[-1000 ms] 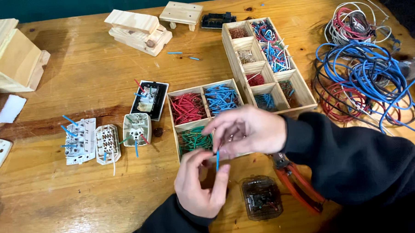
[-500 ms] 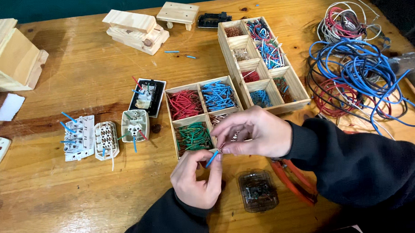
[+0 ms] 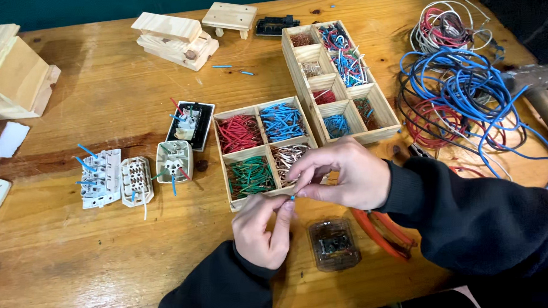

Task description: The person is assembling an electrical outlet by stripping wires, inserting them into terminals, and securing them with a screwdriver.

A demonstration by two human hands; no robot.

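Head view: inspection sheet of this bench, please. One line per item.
Surface: wooden table, worn, dark stain near the left edge.
Job's things: short blue wire piece pinched between both hands; four-compartment wooden tray with red, blue, green and copper pieces just behind.
Clutter: long divided tray, wooden blocks, white and black switch modules, clear plastic module, orange-handled pliers.
Grippers: left hand and right hand meet at the wire, fingers closed on it.
Cables: blue, red and white coils at right.
Surroundings: dark teal wall behind.
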